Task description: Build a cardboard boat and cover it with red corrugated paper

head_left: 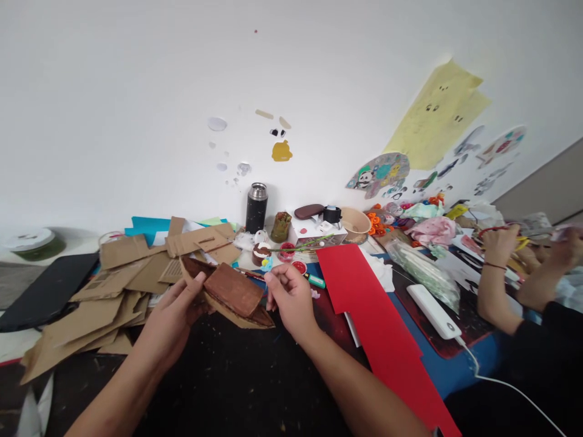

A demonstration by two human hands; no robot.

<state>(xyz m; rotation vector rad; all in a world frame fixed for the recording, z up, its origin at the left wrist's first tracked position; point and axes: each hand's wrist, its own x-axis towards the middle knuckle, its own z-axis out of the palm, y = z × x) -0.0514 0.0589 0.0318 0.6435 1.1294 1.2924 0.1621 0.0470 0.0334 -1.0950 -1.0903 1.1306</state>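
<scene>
A boat-shaped cardboard piece with a brown painted block on top is held up over the dark mat. My left hand grips its left end, thumb on the upper edge. Close to its right end is my right hand, fingers curled with thumb and index finger near each other; whether something small lies between them cannot be made out. Just behind my right hand are a small jar of brown paint, a blue and yellow bit, and red paint pots.
Cut cardboard lies piled at the left, near scissors. A black bottle stands by the wall. Red paper and a white power strip lie rightward. Another person's hands work at far right.
</scene>
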